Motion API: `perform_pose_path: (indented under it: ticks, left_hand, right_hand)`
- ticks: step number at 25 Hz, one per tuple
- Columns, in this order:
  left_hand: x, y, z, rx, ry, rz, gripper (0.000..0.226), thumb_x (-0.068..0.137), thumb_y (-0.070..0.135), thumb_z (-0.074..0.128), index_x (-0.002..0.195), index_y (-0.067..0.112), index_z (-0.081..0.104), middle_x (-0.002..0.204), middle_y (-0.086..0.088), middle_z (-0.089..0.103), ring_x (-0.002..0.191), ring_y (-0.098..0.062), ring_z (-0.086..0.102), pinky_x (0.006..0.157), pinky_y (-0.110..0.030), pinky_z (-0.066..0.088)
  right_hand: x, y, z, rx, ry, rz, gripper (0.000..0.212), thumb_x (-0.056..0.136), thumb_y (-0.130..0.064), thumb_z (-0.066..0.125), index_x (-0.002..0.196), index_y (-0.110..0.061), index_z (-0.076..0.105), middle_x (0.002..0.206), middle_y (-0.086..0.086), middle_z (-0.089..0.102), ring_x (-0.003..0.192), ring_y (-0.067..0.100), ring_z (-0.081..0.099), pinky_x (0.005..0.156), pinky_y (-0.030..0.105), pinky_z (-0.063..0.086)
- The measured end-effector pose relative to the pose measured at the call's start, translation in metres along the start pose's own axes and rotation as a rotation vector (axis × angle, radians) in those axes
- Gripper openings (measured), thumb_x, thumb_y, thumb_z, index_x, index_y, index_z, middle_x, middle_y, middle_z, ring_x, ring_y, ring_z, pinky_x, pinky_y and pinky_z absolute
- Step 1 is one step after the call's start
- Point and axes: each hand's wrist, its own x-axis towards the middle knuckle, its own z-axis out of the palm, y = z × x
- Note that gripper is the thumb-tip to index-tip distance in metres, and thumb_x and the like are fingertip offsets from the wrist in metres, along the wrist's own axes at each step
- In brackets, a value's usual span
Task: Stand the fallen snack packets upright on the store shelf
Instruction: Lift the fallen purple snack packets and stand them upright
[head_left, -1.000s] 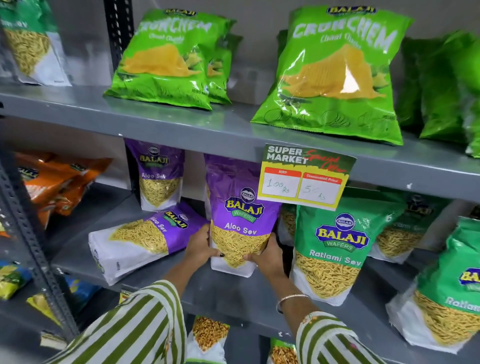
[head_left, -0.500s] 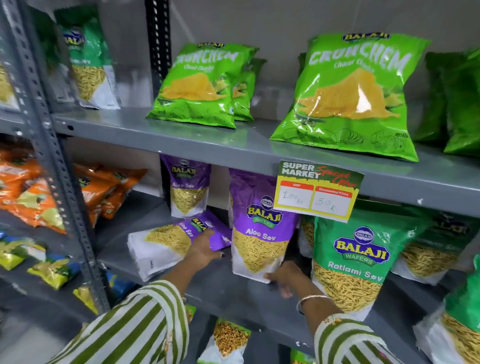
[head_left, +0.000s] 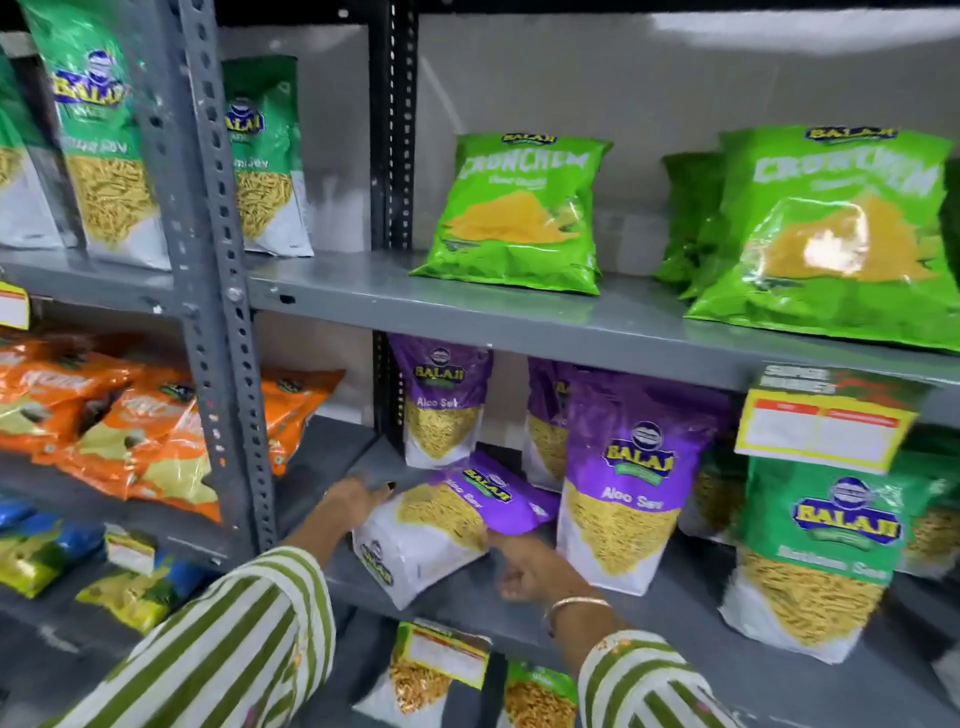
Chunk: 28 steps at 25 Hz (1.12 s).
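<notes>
A purple and white Aloo Sev packet (head_left: 441, 525) lies fallen on its back on the grey middle shelf (head_left: 691, 618), with its top pointing right. My left hand (head_left: 353, 499) grips its far left edge, thumb on top. My right hand (head_left: 530, 566) touches its lower right edge with loosely curled fingers. To the right a larger Aloo Sev packet (head_left: 634, 483) stands upright. Another upright one (head_left: 447, 400) stands behind the fallen packet, and a third is partly hidden behind the large one.
Green Ratlami Sev packets (head_left: 821, 561) stand to the right under a hanging price tag (head_left: 826, 421). Green Crunchem bags (head_left: 514, 213) lean on the shelf above. A perforated grey upright (head_left: 218, 322) separates a left bay of orange packets (head_left: 130, 426).
The view swung left and up. My right hand let go of the upright Aloo Sev packet and came over to the fallen one. My left hand slid to that packet's left edge.
</notes>
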Motion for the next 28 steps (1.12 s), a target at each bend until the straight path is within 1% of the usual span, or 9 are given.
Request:
perform_pose_path:
  ticks: [3,5,7,9,12,15,18,22,28]
  left_hand:
    - [0.023,-0.022,-0.001,-0.263,-0.187,-0.033,0.068,0.078,0.052,0.057,0.125,0.001,0.054,0.132,-0.016,0.055,0.121,-0.031,0.053,0.105,-0.039,0.041]
    - [0.026,-0.028,0.005,-0.370,-0.302,-0.101,0.070,0.073,0.054,0.061,0.123,0.005,0.056,0.131,-0.013,0.057,0.116,-0.028,0.055,0.098,-0.037,0.046]
    - [0.024,-0.030,0.008,-0.443,-0.370,-0.162,0.064,0.075,0.049,0.063,0.124,0.008,0.055,0.122,-0.011,0.060,0.098,-0.024,0.058,0.075,-0.030,0.046]
    - [0.018,-0.025,0.006,-0.448,-0.410,-0.167,0.064,0.075,0.046,0.065,0.125,0.007,0.053,0.116,-0.009,0.058,0.089,-0.021,0.055,0.072,-0.028,0.043]
    - [0.005,-0.019,-0.003,-0.384,-0.459,-0.170,0.075,0.073,0.043,0.069,0.132,0.007,0.040,0.123,-0.011,0.048,0.112,-0.029,0.046,0.086,-0.034,0.037]
    - [-0.010,-0.015,-0.003,-0.377,-0.472,-0.146,0.071,0.072,0.031,0.074,0.129,0.010,0.037,0.110,-0.010,0.051,0.107,-0.029,0.046,0.085,-0.037,0.037]
    - [-0.032,-0.013,-0.002,-0.430,-0.540,-0.099,0.034,0.069,0.021,0.078,0.089,0.016,0.051,0.082,-0.004,0.051,0.077,-0.020,0.049,0.074,-0.033,0.039]
    - [-0.065,-0.003,0.002,-0.444,-0.484,0.018,0.025,0.069,0.001,0.075,0.078,0.017,0.057,0.072,0.010,0.069,0.066,-0.004,0.063,0.059,-0.018,0.049]
    - [-0.091,-0.014,0.013,-0.405,-0.117,0.158,0.060,0.052,0.002,0.084,0.098,0.017,0.050,0.111,-0.009,0.065,0.106,-0.025,0.060,0.094,-0.042,0.052]
  right_hand:
    - [0.008,0.005,0.042,0.268,-0.084,0.089,0.033,0.084,-0.038,0.059,0.078,-0.007,0.051,0.076,0.009,0.055,0.076,0.021,0.056,0.062,0.030,0.055]
    - [0.010,0.003,0.057,0.398,-0.103,0.074,0.034,0.085,-0.036,0.058,0.068,-0.008,0.053,0.048,0.008,0.065,0.053,0.022,0.062,0.035,0.022,0.051]
    - [0.017,0.005,0.063,0.454,-0.074,0.045,0.032,0.086,-0.032,0.058,0.067,-0.007,0.054,0.034,0.005,0.063,0.037,0.021,0.063,0.030,0.022,0.049]
    - [0.022,0.007,0.064,0.476,-0.063,0.043,0.024,0.084,-0.025,0.063,0.076,-0.003,0.058,0.044,0.010,0.068,0.054,0.026,0.065,0.054,0.035,0.060]
    - [0.022,0.011,0.060,0.450,-0.038,0.058,0.019,0.080,-0.018,0.068,0.082,-0.003,0.057,0.067,0.015,0.067,0.071,0.029,0.058,0.094,0.053,0.047]
    - [0.012,0.013,0.044,0.366,-0.048,0.060,0.018,0.082,-0.011,0.067,0.071,-0.005,0.054,0.059,0.012,0.066,0.066,0.026,0.055,0.081,0.048,0.048]
    - [-0.003,0.007,0.021,0.287,-0.094,-0.074,0.017,0.081,0.001,0.064,0.069,-0.008,0.057,0.039,0.000,0.066,0.056,0.018,0.062,0.062,0.035,0.052]
    - [-0.021,-0.007,0.003,-0.006,-0.036,-0.373,0.028,0.069,0.008,0.074,0.086,-0.009,0.058,0.072,0.003,0.067,0.055,0.007,0.062,0.044,0.017,0.050]
    - [-0.027,-0.001,0.008,-0.254,0.101,-0.585,0.075,0.045,-0.006,0.086,0.113,-0.005,0.054,0.115,0.016,0.066,0.107,0.029,0.061,0.095,0.044,0.050]
